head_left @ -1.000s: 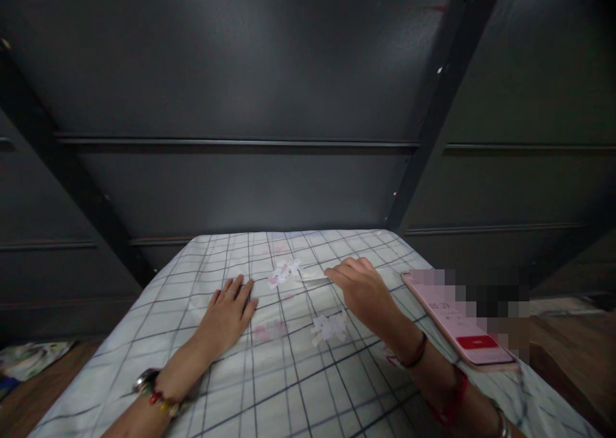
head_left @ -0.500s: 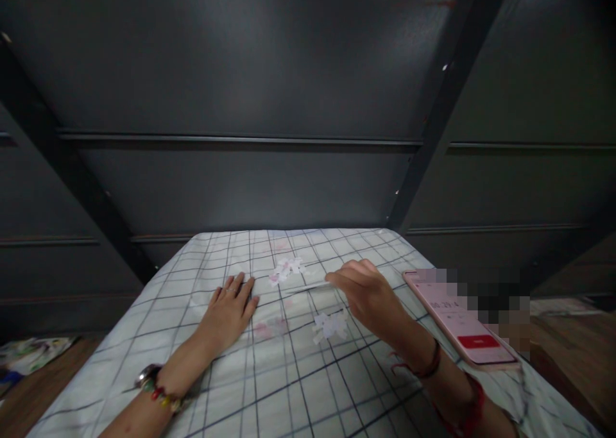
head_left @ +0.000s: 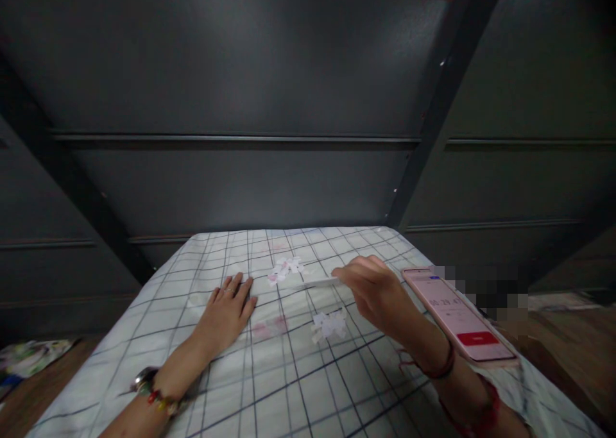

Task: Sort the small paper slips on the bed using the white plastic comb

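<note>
My left hand point(head_left: 228, 311) rests flat on the checked cloth with its fingers spread, holding nothing. Pinched in my right hand point(head_left: 373, 290) is a thin white stick-like tool point(head_left: 320, 282), pointing left just above the cloth; its exact kind is unclear. Beyond its tip lies a small pile of white paper scraps point(head_left: 287, 269), some with pink marks. A second heap of white scraps point(head_left: 329, 324) sits nearer to me, left of my right wrist. Between the hands, a faint clear piece with pink patches point(head_left: 269, 327) lies on the cloth, blurred.
A white cloth with dark grid lines point(head_left: 269, 387) covers the table. On the right edge lies a pink-cased phone point(head_left: 462, 316) showing a running timer. A dark grey panel wall point(head_left: 240, 188) stands behind the table. A crumpled colourful bag point(head_left: 33, 358) is at lower left.
My right hand has shifted slightly right, drawing the white tool away from the far scraps. My left hand stays in place on the cloth.
</note>
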Motion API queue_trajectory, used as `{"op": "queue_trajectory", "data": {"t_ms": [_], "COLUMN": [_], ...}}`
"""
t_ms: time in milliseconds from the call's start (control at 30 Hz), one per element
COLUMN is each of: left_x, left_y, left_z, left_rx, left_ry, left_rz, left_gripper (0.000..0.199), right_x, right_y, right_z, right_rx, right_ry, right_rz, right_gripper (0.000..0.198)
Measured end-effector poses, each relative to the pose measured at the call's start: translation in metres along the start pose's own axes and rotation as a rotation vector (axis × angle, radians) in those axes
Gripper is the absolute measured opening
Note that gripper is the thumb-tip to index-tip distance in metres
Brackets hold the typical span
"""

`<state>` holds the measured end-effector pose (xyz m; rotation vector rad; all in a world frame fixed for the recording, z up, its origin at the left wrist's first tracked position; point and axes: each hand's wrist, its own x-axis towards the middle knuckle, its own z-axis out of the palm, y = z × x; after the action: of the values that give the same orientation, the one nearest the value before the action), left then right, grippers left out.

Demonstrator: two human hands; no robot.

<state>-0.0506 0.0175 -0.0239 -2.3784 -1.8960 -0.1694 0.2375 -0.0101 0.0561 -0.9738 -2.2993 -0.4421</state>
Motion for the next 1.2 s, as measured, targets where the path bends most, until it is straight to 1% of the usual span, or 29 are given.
{"op": "queue_trajectory", "data": {"t_ms": [67, 100, 167, 267, 367, 467, 567, 667, 800, 967, 1067, 1200], "left_x": [0.000, 0.000, 0.000, 0.000, 0.000, 0.000, -0.001, -0.001, -0.001, 0.000, 0.000, 0.000], "left_y": [-0.001, -0.001, -0.002, -0.003, -0.001, 0.001, 0.003, 0.004, 0.004, 0.004, 0.003, 0.003], "left_z": [0.001, 0.001, 0.002, 0.003, 0.002, -0.001, -0.005, -0.007, -0.007, -0.005, -0.005, -0.007], "left_rx": [-0.003, -0.005, -0.012, -0.021, -0.017, -0.005, 0.003, 0.017, 0.019, 0.030, 0.019, 0.016], "left_ry": [0.006, 0.007, 0.013, 0.027, 0.027, -0.008, -0.052, -0.051, -0.044, -0.035, -0.030, -0.049], "left_rz": [0.004, 0.006, 0.011, 0.010, 0.004, -0.010, -0.023, -0.022, -0.019, -0.006, -0.001, -0.009], "left_gripper": [0.051, 0.051, 0.051, 0.051, 0.051, 0.052, 0.053, 0.052, 0.052, 0.051, 0.051, 0.051], "right_x": [-0.004, -0.007, -0.012, -0.017, -0.016, -0.013, -0.010, -0.006, -0.003, -0.004, -0.005, -0.004], "right_y": [0.013, 0.019, 0.031, 0.040, 0.039, 0.034, 0.026, 0.020, 0.016, 0.020, 0.024, 0.026], "right_z": [0.002, 0.003, 0.007, 0.014, 0.020, 0.023, 0.023, 0.021, 0.024, 0.034, 0.030, 0.026], "right_rx": [-0.100, -0.168, -0.261, -0.312, -0.304, -0.298, -0.267, -0.230, -0.197, -0.159, -0.134, -0.154], "right_ry": [0.003, 0.046, 0.087, 0.093, 0.096, 0.082, 0.047, 0.029, 0.076, 0.117, 0.122, 0.163], "right_rz": [0.103, 0.127, 0.157, 0.157, 0.129, 0.116, 0.107, 0.105, 0.103, 0.062, 0.035, 0.043], "right_gripper": [0.031, 0.031, 0.030, 0.030, 0.029, 0.030, 0.032, 0.035, 0.035, 0.036, 0.036, 0.034]}}
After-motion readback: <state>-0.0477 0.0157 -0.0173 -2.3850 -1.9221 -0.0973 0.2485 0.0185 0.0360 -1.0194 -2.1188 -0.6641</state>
